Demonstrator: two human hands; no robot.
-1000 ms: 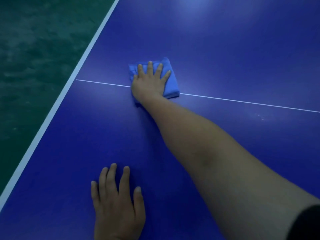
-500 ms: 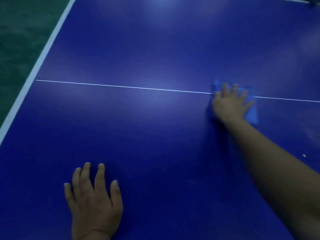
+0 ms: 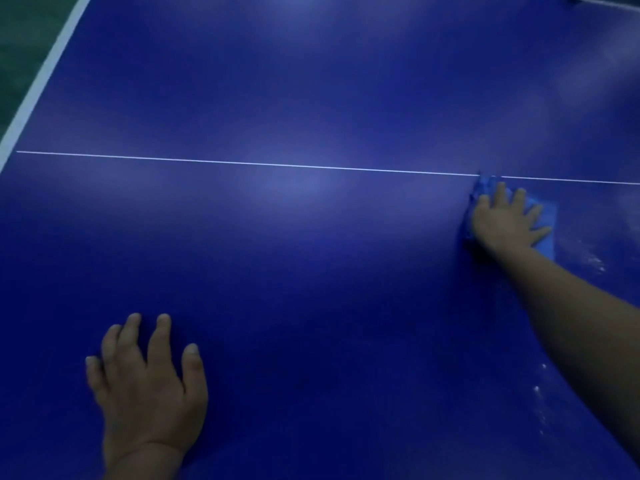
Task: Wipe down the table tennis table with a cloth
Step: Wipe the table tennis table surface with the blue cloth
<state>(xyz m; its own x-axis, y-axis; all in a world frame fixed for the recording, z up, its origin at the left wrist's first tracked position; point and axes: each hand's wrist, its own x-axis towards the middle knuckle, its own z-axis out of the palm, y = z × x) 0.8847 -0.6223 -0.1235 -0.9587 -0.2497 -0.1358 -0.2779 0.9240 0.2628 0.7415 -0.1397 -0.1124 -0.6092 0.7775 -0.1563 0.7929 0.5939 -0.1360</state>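
Observation:
The blue table tennis table (image 3: 311, 254) fills the view, with a thin white centre line (image 3: 242, 162) running across it. At the right, just below that line, lies a folded light-blue cloth (image 3: 547, 220). My right hand (image 3: 505, 220) presses flat on the cloth with its fingers spread, my arm stretched out from the lower right. My left hand (image 3: 145, 386) rests palm-down on the bare table near the front left, fingers slightly bent, holding nothing.
A white edge stripe (image 3: 41, 81) marks the table's left border, with green floor (image 3: 20, 36) beyond it. White dusty smears (image 3: 592, 261) and specks (image 3: 538, 389) lie on the surface right of the cloth and near my right forearm.
My right hand has swept the cloth along the centre line from the left part of the table to the right. My left hand has stayed planted on the table.

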